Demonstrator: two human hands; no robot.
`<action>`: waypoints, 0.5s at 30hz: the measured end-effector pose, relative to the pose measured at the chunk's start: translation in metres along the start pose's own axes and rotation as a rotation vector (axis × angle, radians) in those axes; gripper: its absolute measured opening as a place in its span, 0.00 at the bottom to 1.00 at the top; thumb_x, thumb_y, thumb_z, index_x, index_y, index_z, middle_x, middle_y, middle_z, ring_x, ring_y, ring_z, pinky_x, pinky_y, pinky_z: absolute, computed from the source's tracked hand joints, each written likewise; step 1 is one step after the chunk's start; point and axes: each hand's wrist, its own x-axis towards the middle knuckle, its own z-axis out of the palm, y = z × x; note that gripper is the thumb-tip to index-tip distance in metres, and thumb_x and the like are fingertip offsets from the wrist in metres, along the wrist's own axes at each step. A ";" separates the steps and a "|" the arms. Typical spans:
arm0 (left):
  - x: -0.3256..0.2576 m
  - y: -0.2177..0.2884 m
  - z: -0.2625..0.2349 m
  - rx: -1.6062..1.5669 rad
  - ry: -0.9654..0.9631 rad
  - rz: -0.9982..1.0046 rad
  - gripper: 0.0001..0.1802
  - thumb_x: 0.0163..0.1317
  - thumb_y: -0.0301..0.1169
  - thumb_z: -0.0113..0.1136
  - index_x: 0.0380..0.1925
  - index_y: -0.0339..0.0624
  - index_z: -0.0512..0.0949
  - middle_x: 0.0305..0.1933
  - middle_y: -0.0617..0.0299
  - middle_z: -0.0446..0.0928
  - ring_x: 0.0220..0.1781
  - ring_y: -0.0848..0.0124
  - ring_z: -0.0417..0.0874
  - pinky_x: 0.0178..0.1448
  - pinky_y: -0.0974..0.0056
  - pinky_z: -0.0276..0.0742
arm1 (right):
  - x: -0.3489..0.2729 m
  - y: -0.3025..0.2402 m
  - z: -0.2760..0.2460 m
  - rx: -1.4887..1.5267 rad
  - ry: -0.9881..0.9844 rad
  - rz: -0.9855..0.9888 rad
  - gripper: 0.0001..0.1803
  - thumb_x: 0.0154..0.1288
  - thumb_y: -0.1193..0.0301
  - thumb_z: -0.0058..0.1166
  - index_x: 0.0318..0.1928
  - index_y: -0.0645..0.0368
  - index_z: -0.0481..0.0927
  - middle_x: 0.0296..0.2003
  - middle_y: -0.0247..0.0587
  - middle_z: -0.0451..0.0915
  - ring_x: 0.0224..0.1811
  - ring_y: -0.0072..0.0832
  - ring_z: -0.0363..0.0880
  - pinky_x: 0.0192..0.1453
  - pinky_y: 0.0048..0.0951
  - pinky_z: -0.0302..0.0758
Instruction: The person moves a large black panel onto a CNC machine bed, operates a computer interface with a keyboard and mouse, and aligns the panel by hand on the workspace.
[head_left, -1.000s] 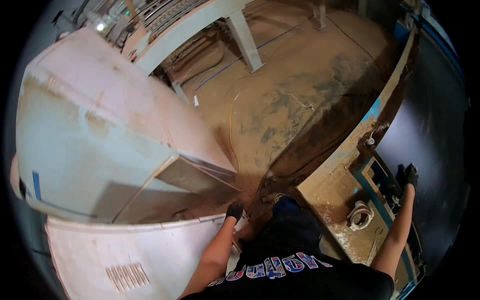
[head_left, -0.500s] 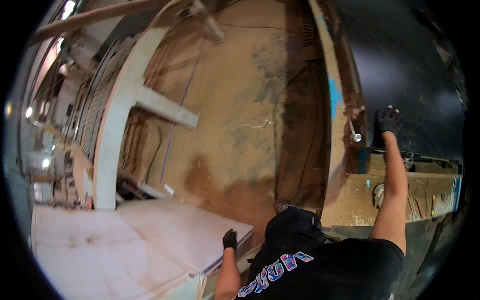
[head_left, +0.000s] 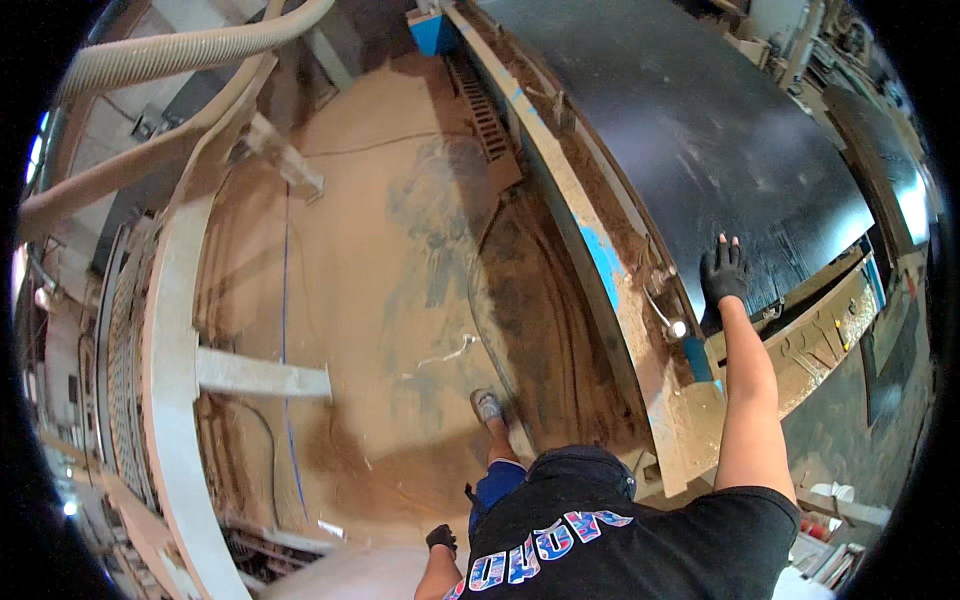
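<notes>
Black panel (head_left: 700, 130): laid flat on the machine bed (head_left: 600, 260). Gloved right hand (head_left: 724, 273): pressed flat, fingers spread, at its near edge. Gloved left hand (head_left: 441, 539): lowered; finger state cannot be told.

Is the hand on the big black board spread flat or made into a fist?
Spread flat: the gloved right hand lies on the black board with fingers apart.

Lg black panel (head_left: 700, 130), flat on machine bed, dusty.
</notes>
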 end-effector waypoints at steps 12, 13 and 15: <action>0.084 0.487 0.159 1.318 0.022 0.841 0.05 0.56 0.39 0.60 0.25 0.56 0.78 0.24 0.61 0.76 0.20 0.60 0.73 0.26 0.55 0.68 | -0.022 -0.033 0.005 0.061 0.027 0.562 0.36 0.72 0.46 0.33 0.76 0.46 0.55 0.77 0.49 0.51 0.80 0.46 0.45 0.79 0.54 0.40; 0.078 0.524 0.186 1.096 -0.046 0.817 0.04 0.55 0.38 0.61 0.26 0.55 0.78 0.23 0.61 0.77 0.21 0.59 0.75 0.27 0.54 0.70 | -0.021 -0.033 -0.003 0.070 0.025 0.597 0.36 0.72 0.46 0.33 0.76 0.46 0.55 0.77 0.49 0.51 0.80 0.45 0.45 0.79 0.54 0.41; 0.062 0.590 0.236 0.654 -0.183 0.728 0.04 0.53 0.35 0.63 0.28 0.52 0.79 0.23 0.59 0.77 0.22 0.57 0.78 0.29 0.53 0.74 | -0.018 -0.034 -0.013 0.080 0.041 0.658 0.35 0.72 0.48 0.34 0.76 0.46 0.57 0.76 0.49 0.53 0.79 0.44 0.46 0.79 0.54 0.41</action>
